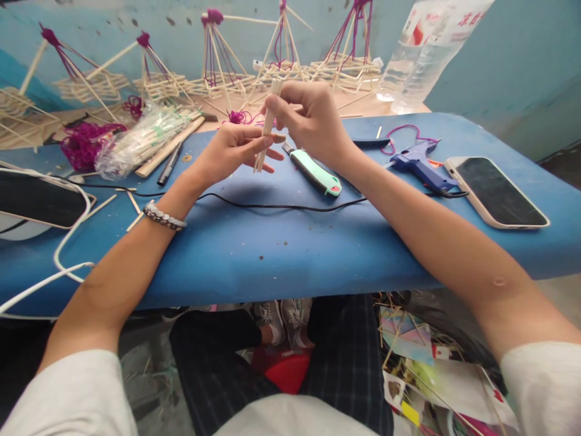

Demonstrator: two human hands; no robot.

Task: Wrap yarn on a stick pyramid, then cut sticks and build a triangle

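Observation:
Between my two hands, above the blue table [254, 242], a small bundle of wooden sticks [269, 120] is held nearly upright. The thumb and fingers of my left hand [236, 148] pinch its lower part. My right hand [313, 115] grips the upper part, fingers curled round it. Just below and right of the bundle lies a mint-green utility knife [315, 172] with a black edge. A thin black cable [267, 206] runs across the table beneath my hands.
Stick structures bound with purple yarn [213, 17] line the wall. At left are a bag of sticks [140, 136], a black pen [170, 163] and a phone [36, 198]. A blue glue gun [420, 163], another phone [499, 191] and a water bottle [422, 54] stand or lie right.

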